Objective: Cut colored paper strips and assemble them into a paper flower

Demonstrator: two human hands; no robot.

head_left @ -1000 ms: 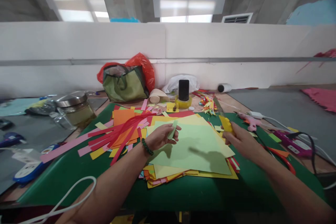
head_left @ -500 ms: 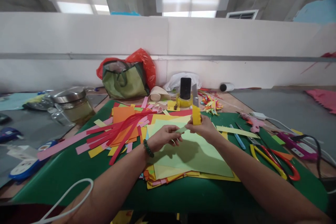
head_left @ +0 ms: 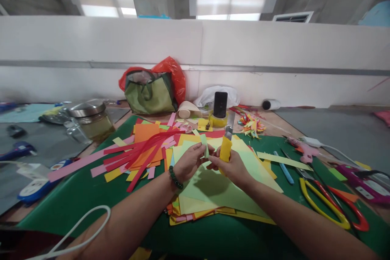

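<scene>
Between the fingers of my left hand (head_left: 189, 161) is a small pale green paper strip (head_left: 204, 145), held upright. A dark green bead bracelet (head_left: 176, 178) circles that wrist. My right hand (head_left: 233, 167) grips a yellow-handled utility knife (head_left: 226, 150), its metal end pointing up and away. The right fingertips are close to the lower end of the strip; whether they touch it I cannot tell. Under both hands lies a stack of pale green and yellow paper sheets (head_left: 210, 195), with small coloured scraps along its near edge.
Red and pink paper strips (head_left: 131, 154) spread at left. Scissors (head_left: 324, 203), a light blue pen-like tool (head_left: 284, 169) and a pink glue gun (head_left: 306, 151) lie at right. A phone (head_left: 219, 105) stands behind, a glass jar (head_left: 91, 120) back left. A white cable (head_left: 82, 223) crosses my left forearm.
The paper strip has turned from lying slantwise to upright in my left hand. My right hand has moved slightly lower, and the knife leans more to the right. The view has shifted a little left.
</scene>
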